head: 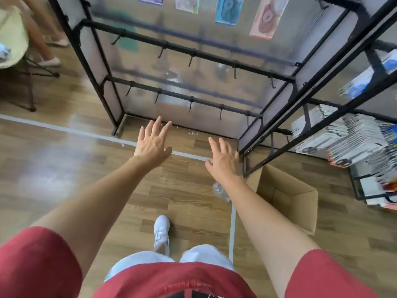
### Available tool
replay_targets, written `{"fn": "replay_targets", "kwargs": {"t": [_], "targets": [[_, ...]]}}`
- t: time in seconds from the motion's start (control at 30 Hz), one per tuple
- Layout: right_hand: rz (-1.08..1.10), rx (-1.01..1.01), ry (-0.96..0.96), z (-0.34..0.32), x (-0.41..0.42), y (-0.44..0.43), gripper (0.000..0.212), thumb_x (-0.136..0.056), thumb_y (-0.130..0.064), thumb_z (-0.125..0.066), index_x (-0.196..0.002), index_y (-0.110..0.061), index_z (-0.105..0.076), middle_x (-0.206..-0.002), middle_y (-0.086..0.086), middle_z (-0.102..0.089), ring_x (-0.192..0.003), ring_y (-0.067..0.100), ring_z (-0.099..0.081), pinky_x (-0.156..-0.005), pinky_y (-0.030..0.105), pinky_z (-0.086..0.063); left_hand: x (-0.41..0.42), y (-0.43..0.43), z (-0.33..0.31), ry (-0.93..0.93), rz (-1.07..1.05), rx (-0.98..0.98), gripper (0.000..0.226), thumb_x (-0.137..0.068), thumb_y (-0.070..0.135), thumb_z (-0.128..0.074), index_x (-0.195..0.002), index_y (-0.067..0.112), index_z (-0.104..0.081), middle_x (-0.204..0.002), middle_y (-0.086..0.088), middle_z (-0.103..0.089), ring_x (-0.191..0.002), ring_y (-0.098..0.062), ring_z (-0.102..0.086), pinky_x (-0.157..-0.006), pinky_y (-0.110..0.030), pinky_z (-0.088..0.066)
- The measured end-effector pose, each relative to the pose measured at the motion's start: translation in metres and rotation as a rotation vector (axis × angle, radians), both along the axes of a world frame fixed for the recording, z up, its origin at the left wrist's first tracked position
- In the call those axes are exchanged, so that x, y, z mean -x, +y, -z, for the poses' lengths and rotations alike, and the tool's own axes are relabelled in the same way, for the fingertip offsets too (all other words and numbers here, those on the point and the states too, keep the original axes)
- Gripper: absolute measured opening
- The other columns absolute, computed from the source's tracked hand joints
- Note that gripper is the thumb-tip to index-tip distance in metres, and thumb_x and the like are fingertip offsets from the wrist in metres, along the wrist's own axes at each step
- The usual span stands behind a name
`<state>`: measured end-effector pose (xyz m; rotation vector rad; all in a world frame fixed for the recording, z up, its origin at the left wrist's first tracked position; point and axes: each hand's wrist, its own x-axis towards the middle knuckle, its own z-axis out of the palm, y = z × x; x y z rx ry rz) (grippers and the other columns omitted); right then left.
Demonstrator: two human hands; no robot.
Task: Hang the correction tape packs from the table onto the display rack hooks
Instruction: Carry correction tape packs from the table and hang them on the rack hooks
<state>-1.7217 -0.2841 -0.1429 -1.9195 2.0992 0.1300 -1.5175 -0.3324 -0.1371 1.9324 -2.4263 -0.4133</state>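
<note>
- The wood-plank floor [64,168] has a pale tape line [75,131] running just in front of the display rack [214,58], a black frame backed by a frosted panel.
- At the top of the display rack I see a few correction tape packs [228,9] already hanging, blue and pink among them. The two rails below carry only bare hooks [190,106].
- The table is out of my view, so I cannot place the packs waiting on it.
- The left hand [153,145] and right hand [223,160] both reach toward the foot of the display rack. They are apart, fingers spread, with nothing in either.
- Right of the display rack stands a second rack [322,110] loaded with dense rows of white packs [335,134]. That side is smeared, so they may be the same goods.
- An open cardboard box [285,194] sits by the display rack's right corner, with a crumpled clear wrapper [220,190] on the floor beside it.
- Risks, as I judge them:
  - A foot on the wrapper could slip.
  - The box crowds the footing on that side.
  - The hooks are thin and jut outward, so a hurried reach could snag a finger.
  - A pack's hang-hole could miss its hook and the pack would drop.
</note>
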Motion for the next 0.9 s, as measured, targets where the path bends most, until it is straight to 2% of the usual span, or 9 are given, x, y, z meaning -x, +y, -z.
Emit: {"fn": "replay_targets", "kwargs": {"t": [0.1, 0.2, 0.37, 0.63, 0.9], "targets": [[-0.090, -0.009, 0.004, 0.002, -0.012, 0.014, 0.066, -0.098, -0.031, -0.045, -0.153, -0.027, -0.007, -0.161, 0.009, -0.002, -0.147, 0.028, -0.005, -0.116, 0.047, -0.010, -0.017, 0.039, 0.005, 0.017, -0.124, -0.015, 0.076, -0.095, 0.035, -0.050, -0.153, 0.024, -0.003, -0.160, -0.009, 0.001, -0.147, -0.029, -0.001, -0.119, -0.043, -0.003], [-0.189, -0.020, -0.015, 0.001, -0.031, 0.029, 0.067, -0.098, -0.030, -0.045, -0.153, -0.027, -0.008, -0.161, 0.009, 0.005, -0.147, 0.030, 0.003, -0.117, 0.048, -0.004, -0.035, 0.083, 0.008, -0.008, -0.260, -0.017, 0.074, -0.096, 0.044, -0.045, -0.153, 0.025, -0.003, -0.161, -0.008, -0.001, -0.147, -0.028, -0.002, -0.119, -0.044, -0.002], [-0.400, -0.030, 0.004, -0.004, -0.096, 0.055, 0.067, -0.098, -0.031, -0.044, -0.154, -0.027, -0.007, -0.161, 0.010, 0.006, -0.148, 0.030, 0.004, -0.117, 0.047, -0.004, -0.083, 0.160, 0.006, 0.018, -0.540, -0.012, 0.073, -0.094, 0.049, -0.045, -0.153, 0.026, -0.009, -0.161, -0.007, -0.005, -0.147, -0.027, -0.003, -0.119, -0.046, -0.001], [-0.773, -0.055, -0.001, -0.012, -0.262, 0.106, 0.070, -0.097, -0.036, -0.046, -0.154, -0.029, -0.005, -0.161, 0.010, 0.001, -0.148, 0.028, 0.000, -0.117, 0.046, -0.006, -0.214, 0.278, 0.000, -0.027, -0.924, -0.020, 0.076, -0.092, 0.048, -0.049, -0.153, 0.025, -0.011, -0.161, -0.009, -0.005, -0.147, -0.027, -0.005, -0.118, -0.044, -0.003], [-1.024, -0.015, -0.039, -0.020, -0.464, 0.174, 0.069, -0.097, -0.035, -0.047, -0.153, -0.025, -0.009, -0.160, 0.012, -0.005, -0.147, 0.030, -0.007, -0.116, 0.047, -0.011, -0.382, 0.385, -0.016, -0.031, -1.215, -0.050, 0.073, -0.095, 0.047, -0.045, -0.153, 0.026, -0.005, -0.161, -0.007, 0.002, -0.147, -0.027, 0.000, -0.118, -0.045, 0.000]]}}
